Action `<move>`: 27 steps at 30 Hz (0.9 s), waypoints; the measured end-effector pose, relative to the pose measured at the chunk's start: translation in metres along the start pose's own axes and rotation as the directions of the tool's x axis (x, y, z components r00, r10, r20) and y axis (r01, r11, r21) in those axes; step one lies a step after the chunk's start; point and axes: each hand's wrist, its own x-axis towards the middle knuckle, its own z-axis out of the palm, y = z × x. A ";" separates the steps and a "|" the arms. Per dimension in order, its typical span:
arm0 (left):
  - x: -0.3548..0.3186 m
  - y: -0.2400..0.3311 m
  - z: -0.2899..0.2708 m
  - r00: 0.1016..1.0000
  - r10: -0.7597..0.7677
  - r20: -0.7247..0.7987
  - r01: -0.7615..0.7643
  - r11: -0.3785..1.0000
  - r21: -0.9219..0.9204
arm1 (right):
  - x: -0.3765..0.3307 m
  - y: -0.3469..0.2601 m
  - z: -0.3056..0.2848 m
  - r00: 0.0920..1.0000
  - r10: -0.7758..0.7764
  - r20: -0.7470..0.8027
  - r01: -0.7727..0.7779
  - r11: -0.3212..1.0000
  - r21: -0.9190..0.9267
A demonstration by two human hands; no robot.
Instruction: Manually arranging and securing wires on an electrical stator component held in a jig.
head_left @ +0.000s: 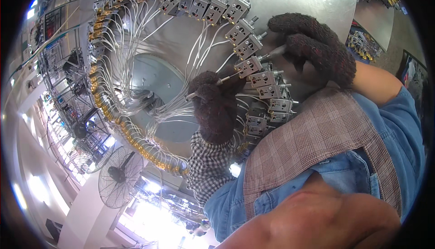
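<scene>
A ring of small grey switch-like components with white wires and brass fittings runs around a round metal table. My left hand, in a dark knitted glove with a checked sleeve cover, is closed around a thin metal tool. The tool's tip meets one grey component on the ring's right side. My right hand, gloved the same way, pinches a short metal shaft sticking out of that component's far side.
A raised round plate lies in the middle of the ring. Two standing fans are at the lower left beside metal racks. Another table with wired parts stands at the upper right.
</scene>
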 end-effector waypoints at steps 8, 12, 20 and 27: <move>0.002 -0.007 -0.016 0.998 0.039 0.040 -0.040 0.999 0.009 | 0.005 0.006 -0.002 0.982 -0.182 -0.050 0.166 0.960 -0.224; 0.002 -0.012 -0.013 0.989 0.137 0.050 -0.142 0.983 0.116 | -0.001 0.029 -0.002 0.861 -0.504 0.074 0.470 0.730 -0.496; 0.004 -0.011 -0.002 0.988 0.154 -0.030 -0.149 0.980 0.131 | -0.003 0.025 0.000 0.876 -0.482 0.033 0.426 0.738 -0.524; 0.003 -0.008 -0.008 0.993 0.110 -0.044 -0.106 0.991 0.079 | 0.007 -0.019 0.010 0.887 0.453 -0.089 -0.381 0.826 0.414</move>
